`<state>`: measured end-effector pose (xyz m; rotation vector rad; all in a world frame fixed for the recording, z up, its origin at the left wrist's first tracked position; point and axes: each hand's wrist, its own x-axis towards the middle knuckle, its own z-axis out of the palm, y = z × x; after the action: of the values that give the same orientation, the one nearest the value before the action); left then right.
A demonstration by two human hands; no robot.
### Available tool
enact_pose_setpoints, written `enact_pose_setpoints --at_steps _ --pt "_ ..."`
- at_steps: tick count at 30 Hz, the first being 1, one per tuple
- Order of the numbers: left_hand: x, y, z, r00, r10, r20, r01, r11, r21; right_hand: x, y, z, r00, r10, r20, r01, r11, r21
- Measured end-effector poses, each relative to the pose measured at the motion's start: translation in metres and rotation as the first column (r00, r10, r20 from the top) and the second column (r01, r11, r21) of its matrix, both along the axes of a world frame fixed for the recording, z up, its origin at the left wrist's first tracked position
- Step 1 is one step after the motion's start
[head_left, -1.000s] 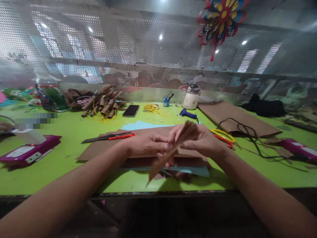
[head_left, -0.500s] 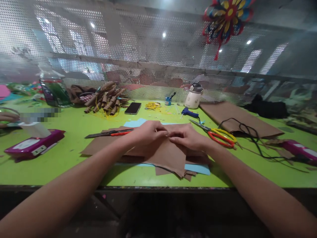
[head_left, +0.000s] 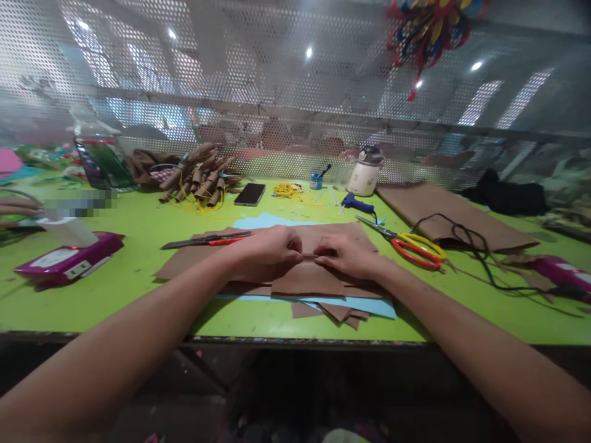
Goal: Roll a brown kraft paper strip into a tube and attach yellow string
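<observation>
Beyond loose scraps (head_left: 336,312), pinches a small brown sheet (head_left: 307,281) by its far edge atop stacked brown paper (head_left: 181,266), using left hand (head_left: 279,243) and right hand (head_left: 346,255), with fingers curled closed on that edge. Risks skewing or tearing the edge by pulling unevenly, or dislodging the cutting tool (head_left: 207,239), close to the left hand, by sweeping sideways. Farther back, shows no readable brand or lettering on phone (head_left: 250,194), blue jar (head_left: 316,181) or white bottle (head_left: 364,179).

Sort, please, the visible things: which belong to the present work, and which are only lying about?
Likely belonging: brown paper piece, held by left hand and right hand; brown sheets beneath.
Probably just lying about: phone; cream bottle; black bundle.
</observation>
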<state>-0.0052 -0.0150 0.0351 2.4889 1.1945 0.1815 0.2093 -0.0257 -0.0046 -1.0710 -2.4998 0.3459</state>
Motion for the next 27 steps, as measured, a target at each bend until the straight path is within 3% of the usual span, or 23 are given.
enact_pose_setpoints --at_steps 10,18,27 --pt "0.003 0.003 -0.003 0.993 -0.043 -0.112 0.059 0.989 0.138 -0.003 -0.003 0.0 0.991 -0.035 0.126 0.015 0.987 0.158" --pt "-0.002 0.009 -0.009 0.981 -0.076 -0.178 0.111 0.975 0.193 0.001 -0.006 0.006 0.98 -0.043 0.192 0.019 0.992 0.124" --pt "-0.004 -0.003 0.003 0.962 -0.128 -0.24 0.181 0.96 0.213 0.011 -0.006 0.006 0.979 -0.023 0.203 0.009 0.997 0.07"
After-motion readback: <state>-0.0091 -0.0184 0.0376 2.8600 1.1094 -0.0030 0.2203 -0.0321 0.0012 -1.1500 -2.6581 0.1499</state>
